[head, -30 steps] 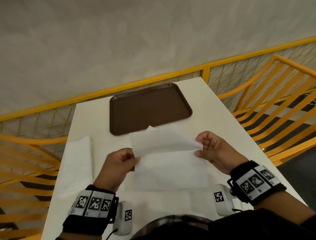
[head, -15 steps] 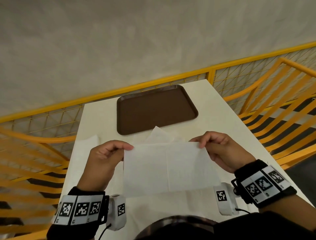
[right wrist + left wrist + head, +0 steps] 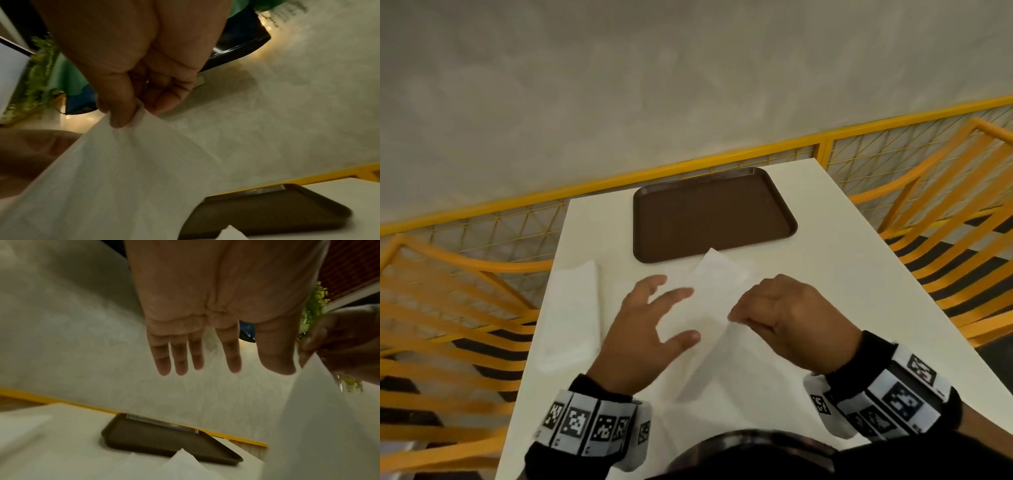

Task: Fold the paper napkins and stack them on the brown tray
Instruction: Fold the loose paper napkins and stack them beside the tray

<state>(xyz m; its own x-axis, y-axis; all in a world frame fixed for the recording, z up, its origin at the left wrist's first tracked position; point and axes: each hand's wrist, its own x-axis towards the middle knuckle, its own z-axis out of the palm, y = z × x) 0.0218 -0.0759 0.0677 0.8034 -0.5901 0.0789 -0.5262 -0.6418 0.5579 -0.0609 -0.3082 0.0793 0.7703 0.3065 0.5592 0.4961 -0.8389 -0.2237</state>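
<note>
A white paper napkin (image 3: 710, 329) hangs folded above the white table, and my right hand (image 3: 739, 317) pinches its upper edge between thumb and fingers (image 3: 121, 113). My left hand (image 3: 671, 315) is beside it with its fingers spread and straight (image 3: 180, 363), holding nothing. The napkin (image 3: 115, 175) drapes down from the pinch. The brown tray (image 3: 709, 216) lies at the far end of the table with nothing on it; it also shows as the tray (image 3: 164, 439) and the tray (image 3: 273, 211). More white napkins (image 3: 719, 270) lie flat under my hands.
A stack of white napkins (image 3: 575, 311) lies at the table's left edge. Yellow railings (image 3: 962, 205) and slatted benches flank the table on both sides, and a grey wall stands behind the tray.
My left hand has let go of the napkin's left corner and spread open. The right hand has moved left with the napkin, which now hangs folded from it.
</note>
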